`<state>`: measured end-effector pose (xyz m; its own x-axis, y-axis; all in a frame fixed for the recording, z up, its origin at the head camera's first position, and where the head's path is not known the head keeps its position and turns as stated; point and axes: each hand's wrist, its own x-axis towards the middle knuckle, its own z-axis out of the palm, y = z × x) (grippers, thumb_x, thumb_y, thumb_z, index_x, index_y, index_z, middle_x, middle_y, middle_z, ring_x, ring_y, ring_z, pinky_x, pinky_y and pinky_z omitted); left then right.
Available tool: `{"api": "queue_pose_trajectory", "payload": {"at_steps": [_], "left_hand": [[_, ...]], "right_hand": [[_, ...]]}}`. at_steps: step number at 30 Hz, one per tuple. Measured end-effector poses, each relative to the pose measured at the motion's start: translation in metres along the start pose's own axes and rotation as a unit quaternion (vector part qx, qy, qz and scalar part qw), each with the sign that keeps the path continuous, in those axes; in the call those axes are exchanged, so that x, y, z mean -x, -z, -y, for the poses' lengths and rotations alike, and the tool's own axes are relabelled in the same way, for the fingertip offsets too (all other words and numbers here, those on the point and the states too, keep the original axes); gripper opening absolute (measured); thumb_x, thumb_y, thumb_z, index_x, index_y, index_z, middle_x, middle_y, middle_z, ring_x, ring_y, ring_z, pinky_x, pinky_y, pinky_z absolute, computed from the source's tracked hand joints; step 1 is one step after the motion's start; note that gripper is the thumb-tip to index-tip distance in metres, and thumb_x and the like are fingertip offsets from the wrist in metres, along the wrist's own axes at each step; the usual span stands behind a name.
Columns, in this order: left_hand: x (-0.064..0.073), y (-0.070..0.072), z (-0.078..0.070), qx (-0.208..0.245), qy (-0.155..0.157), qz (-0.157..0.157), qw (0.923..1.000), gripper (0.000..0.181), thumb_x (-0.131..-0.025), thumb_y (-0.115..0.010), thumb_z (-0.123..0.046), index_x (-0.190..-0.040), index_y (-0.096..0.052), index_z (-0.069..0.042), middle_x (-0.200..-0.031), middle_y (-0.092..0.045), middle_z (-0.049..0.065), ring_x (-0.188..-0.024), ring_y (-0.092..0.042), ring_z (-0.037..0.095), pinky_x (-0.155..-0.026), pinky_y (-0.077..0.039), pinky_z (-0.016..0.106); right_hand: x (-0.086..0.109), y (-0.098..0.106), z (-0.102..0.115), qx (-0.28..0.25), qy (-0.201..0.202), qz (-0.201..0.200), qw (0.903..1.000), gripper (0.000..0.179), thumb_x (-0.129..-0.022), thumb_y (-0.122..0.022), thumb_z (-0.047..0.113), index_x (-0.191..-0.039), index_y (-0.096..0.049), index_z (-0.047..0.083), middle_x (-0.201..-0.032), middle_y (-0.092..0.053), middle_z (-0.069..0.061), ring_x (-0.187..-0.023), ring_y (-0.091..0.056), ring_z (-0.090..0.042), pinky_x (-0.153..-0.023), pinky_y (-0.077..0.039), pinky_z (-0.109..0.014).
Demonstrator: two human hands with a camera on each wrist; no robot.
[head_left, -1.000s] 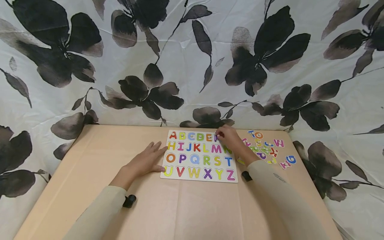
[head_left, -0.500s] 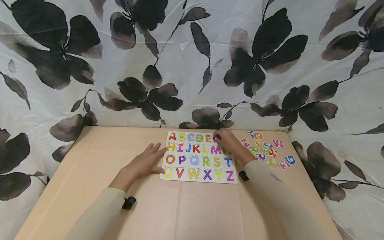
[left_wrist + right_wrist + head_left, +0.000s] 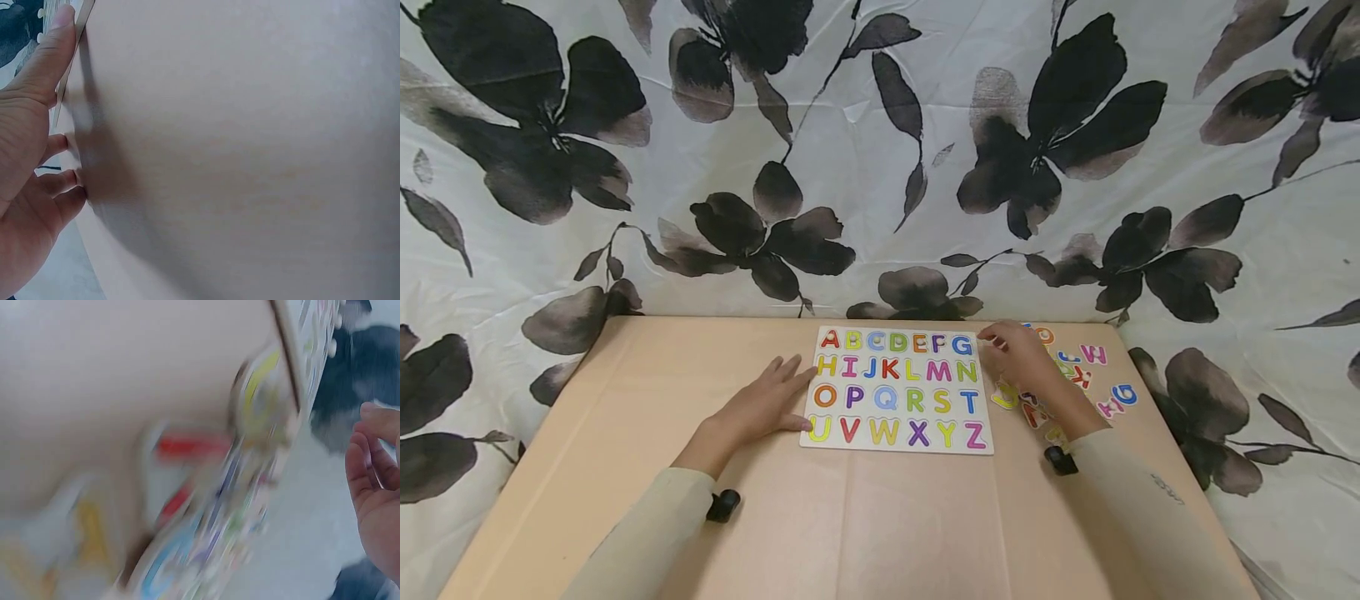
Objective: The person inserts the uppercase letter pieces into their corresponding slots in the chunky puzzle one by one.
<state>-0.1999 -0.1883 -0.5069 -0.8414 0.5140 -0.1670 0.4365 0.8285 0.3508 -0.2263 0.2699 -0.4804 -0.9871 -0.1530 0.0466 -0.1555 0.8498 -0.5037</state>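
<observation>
A white alphabet board [image 3: 985,412] lies on the table with rows of coloured letters from A to Z. My left hand [image 3: 756,400] rests at its left edge, fingers spread and thumb beside the U; the left wrist view shows the thumb [image 3: 47,53] along the board's rim. The purple F [image 3: 937,343] sits in the top row. Just off the board's upper right corner, my right hand [image 3: 1022,362] hovers with loosely bent fingers. In the right wrist view, nothing shows between its thumb and fingers. Loose letter pieces lie below it, partly hidden by the hand and forearm.
Right of the board are several loose letters, among them a pink W-like piece [image 3: 1093,355], a blue G [image 3: 1124,394], a pink H [image 3: 1108,408] and a yellow piece [image 3: 1004,395]. A flowered cloth [image 3: 880,167] rises behind the table's far edge [image 3: 722,317].
My right hand has left the F in the top row and moved right, over the near side of the loose letters. F and G now show uncovered. The left hand has stayed put.
</observation>
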Motion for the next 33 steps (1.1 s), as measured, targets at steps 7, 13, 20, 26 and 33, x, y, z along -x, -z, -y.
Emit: {"api": "queue_pose_trajectory", "payload": {"at_steps": [7,13,20,26,33], "left_hand": [[-0.002,0.001,-0.001,0.0,0.003,0.008,1.0,0.1,-0.082,-0.079,-0.058,-0.162,-0.035,-0.017,-0.17,-0.022,0.02,-0.156,-0.017,0.05,-0.113,-0.039,0.068],[-0.001,0.001,-0.003,0.005,0.004,0.011,0.9999,0.101,-0.081,-0.08,-0.057,-0.163,-0.035,-0.017,-0.171,-0.022,0.02,-0.156,-0.015,0.051,-0.111,-0.039,0.07],[0.0,0.002,-0.003,0.001,0.008,0.007,0.9999,0.099,-0.083,-0.079,-0.056,-0.162,-0.035,-0.017,-0.171,-0.022,0.02,-0.156,-0.016,0.05,-0.114,-0.038,0.068],[0.001,0.002,-0.002,0.001,0.007,0.003,1.0,0.097,-0.083,-0.079,-0.055,-0.162,-0.037,-0.015,-0.169,-0.025,0.022,-0.155,-0.018,0.051,-0.115,-0.037,0.067],[0.0,0.001,-0.003,0.002,0.003,0.004,1.0,0.098,-0.083,-0.079,-0.056,-0.162,-0.036,-0.015,-0.17,-0.025,0.021,-0.155,-0.018,0.051,-0.114,-0.038,0.067]], "right_hand": [[0.031,0.034,-0.047,0.023,-0.019,-0.011,0.9995,0.026,-0.1,-0.068,0.013,-0.125,-0.07,0.005,-0.123,-0.066,-0.017,-0.106,-0.065,-0.035,-0.093,-0.056,-0.055],[0.06,0.062,-0.087,0.047,-0.055,-0.026,0.997,0.026,-0.1,-0.068,0.01,-0.125,-0.069,0.003,-0.125,-0.065,-0.022,-0.106,-0.064,-0.04,-0.09,-0.055,-0.058],[0.086,0.086,-0.124,0.067,-0.106,-0.02,0.9919,0.031,-0.101,-0.065,0.012,-0.129,-0.065,-0.002,-0.122,-0.064,-0.029,-0.108,-0.061,-0.046,-0.089,-0.054,-0.063],[0.097,0.091,-0.144,0.076,-0.138,0.002,0.9875,0.027,-0.102,-0.063,0.013,-0.123,-0.068,-0.004,-0.119,-0.065,-0.033,-0.099,-0.062,-0.044,-0.076,-0.057,-0.052],[0.105,0.088,-0.157,0.074,-0.14,0.042,0.9865,0.019,-0.097,-0.064,0.002,-0.113,-0.072,-0.004,-0.104,-0.067,-0.028,-0.088,-0.06,-0.037,-0.072,-0.052,-0.044]]}}
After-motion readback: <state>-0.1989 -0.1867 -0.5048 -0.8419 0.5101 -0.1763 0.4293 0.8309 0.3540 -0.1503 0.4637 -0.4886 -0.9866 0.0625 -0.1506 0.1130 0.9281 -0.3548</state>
